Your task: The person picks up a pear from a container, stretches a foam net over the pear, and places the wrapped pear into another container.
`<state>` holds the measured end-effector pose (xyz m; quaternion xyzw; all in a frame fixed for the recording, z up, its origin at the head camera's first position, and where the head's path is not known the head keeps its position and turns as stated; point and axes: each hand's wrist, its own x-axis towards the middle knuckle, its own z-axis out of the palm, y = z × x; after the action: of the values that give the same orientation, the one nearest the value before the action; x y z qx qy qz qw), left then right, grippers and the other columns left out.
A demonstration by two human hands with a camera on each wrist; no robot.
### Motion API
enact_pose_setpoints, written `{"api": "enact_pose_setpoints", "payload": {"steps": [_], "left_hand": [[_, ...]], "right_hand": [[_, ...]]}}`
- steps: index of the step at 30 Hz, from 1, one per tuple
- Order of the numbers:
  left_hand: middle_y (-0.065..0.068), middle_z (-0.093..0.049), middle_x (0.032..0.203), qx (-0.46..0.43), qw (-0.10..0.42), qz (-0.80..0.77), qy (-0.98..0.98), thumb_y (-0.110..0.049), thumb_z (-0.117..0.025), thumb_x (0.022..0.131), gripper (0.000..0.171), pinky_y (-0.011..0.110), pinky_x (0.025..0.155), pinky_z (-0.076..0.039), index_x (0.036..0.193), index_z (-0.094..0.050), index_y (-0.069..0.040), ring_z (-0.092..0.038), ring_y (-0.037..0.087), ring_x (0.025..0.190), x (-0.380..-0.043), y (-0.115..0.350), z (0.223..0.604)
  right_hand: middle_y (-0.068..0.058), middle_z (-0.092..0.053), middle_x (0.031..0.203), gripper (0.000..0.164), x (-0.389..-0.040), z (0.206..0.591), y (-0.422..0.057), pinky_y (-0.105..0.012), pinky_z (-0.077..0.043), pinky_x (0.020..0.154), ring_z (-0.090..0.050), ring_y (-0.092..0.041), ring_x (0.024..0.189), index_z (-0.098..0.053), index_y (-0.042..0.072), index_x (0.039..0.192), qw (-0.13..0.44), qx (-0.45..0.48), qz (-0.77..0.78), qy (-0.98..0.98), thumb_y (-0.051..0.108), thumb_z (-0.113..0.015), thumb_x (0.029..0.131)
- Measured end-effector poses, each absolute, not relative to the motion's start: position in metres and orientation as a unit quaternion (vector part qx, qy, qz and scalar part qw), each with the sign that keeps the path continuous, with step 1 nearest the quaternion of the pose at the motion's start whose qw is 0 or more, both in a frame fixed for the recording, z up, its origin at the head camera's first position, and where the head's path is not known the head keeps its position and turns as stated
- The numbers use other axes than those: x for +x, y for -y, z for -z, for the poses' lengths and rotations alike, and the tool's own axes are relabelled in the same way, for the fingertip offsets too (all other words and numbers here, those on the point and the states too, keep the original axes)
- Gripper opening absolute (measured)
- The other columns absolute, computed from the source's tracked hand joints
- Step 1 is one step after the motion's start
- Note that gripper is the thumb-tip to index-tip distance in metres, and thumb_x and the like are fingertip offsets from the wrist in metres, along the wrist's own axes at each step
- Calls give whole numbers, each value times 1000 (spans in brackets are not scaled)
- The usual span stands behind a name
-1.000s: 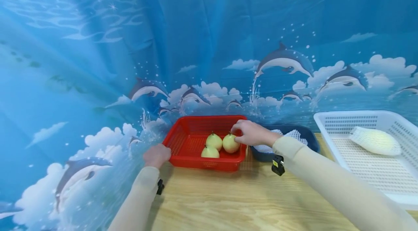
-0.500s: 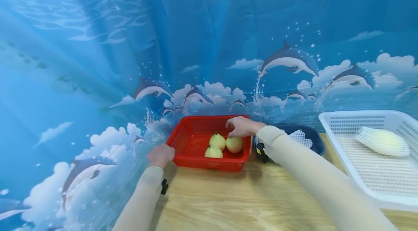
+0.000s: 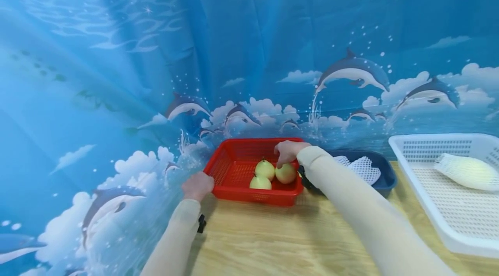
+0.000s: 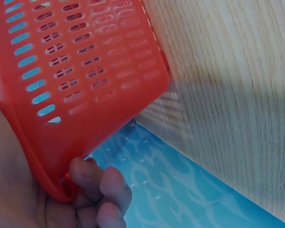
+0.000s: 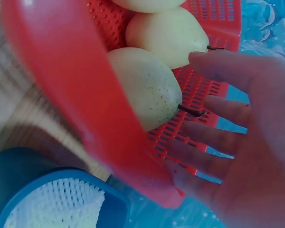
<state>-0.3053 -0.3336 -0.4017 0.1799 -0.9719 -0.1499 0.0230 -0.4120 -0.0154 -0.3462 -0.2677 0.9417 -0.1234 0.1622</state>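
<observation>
Three pale yellow-green pears sit together in the right half of a red plastic basket (image 3: 249, 195): a rear pear (image 3: 264, 169), a front pear (image 3: 260, 183) and a right pear (image 3: 286, 173). At the basket's left end, my left hand (image 3: 197, 186) grips the rim; in the left wrist view its fingers (image 4: 115, 184) curl around the red lip. My right hand (image 3: 289, 152) reaches over the basket's right end, just above the right pear. In the right wrist view its fingers (image 5: 206, 130) are extended and spread beside that pear's stem, holding nothing.
A dark blue tray (image 3: 390, 175) with white foam nets (image 3: 365, 170) stands right of the red basket, partly behind my right sleeve. Farther right is a white basket (image 3: 425, 206) holding a pear in a foam net (image 3: 468, 172). A dolphin-print curtain (image 3: 249, 50) hangs behind the wooden table (image 3: 249, 237).
My right hand has shifted left relative to the red basket and now reaches farther over it. The head view has turned slightly left. My left hand has stayed on the rim.
</observation>
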Motion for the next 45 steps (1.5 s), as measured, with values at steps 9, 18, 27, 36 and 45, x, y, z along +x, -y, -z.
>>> {"api": "enact_pose_setpoints", "payload": {"steps": [9,18,27,36,45], "left_hand": [[4,-52,63,174,32,156,972,-28,-47,96,36,39,63,-41,65,-58,-14,-55,23,64,-306,330,402],[4,-54,65,175,39,172,969,-25,-47,95,33,39,64,-41,66,-58,-14,-55,23,64,-304,333,404],[3,-51,62,172,32,167,970,-25,-45,95,34,37,59,-39,64,-56,-15,-53,21,60,-302,332,407],[2,-46,60,162,36,160,973,-24,-43,96,36,37,54,-39,61,-51,-17,-48,20,57,-304,335,403],[5,-51,65,174,25,158,972,-25,-45,97,35,38,59,-41,64,-54,-15,-52,22,61,-304,333,404]], "right_hand": [[-6,-58,140,60,-416,349,23,-42,-55,89,-57,-24,114,-57,15,141,207,-250,90,-942,32,-77,87],[1,-66,110,38,-412,353,30,-39,-56,77,-59,-20,99,-69,20,111,210,-234,62,-947,31,-84,79],[3,-67,95,23,-412,360,33,-36,-56,71,-61,-18,87,-70,22,93,203,-242,31,-948,32,-84,78],[4,-66,97,25,-409,356,30,-34,-56,72,-59,-17,90,-71,22,98,199,-236,28,-951,31,-85,78],[2,-63,87,16,-403,357,28,-32,-53,68,-56,-17,81,-72,19,88,199,-243,9,-949,28,-82,80]]}}
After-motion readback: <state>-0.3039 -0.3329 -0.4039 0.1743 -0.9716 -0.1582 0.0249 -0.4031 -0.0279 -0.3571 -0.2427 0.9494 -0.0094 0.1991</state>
